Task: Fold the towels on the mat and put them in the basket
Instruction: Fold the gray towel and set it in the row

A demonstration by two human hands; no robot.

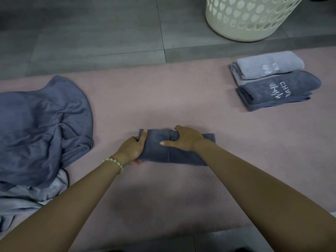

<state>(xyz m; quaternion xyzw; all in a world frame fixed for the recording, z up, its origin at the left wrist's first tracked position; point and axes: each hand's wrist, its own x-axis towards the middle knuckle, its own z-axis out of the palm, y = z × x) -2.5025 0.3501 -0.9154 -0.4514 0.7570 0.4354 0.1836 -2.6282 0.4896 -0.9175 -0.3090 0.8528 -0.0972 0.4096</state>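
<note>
A small dark grey-blue towel (183, 155) lies folded into a narrow strip in the middle of the pink mat (181, 99). My left hand (131, 149) grips its left end, thumb on top and fingers underneath. My right hand (185, 140) presses down on the towel's middle and pinches a fold near its far edge. Two folded towels sit at the right of the mat: a light grey one (269, 65) behind a dark grey one (278, 91), both with white lettering. The cream basket (251, 17) with cut-out holes stands on the floor beyond them.
A loose heap of unfolded towels (41, 122) covers the left of the mat, dark blue over a pale grey one (27, 197). Grey floor tiles (100, 33) lie beyond the mat's far edge. A bead bracelet (116, 163) is on my left wrist.
</note>
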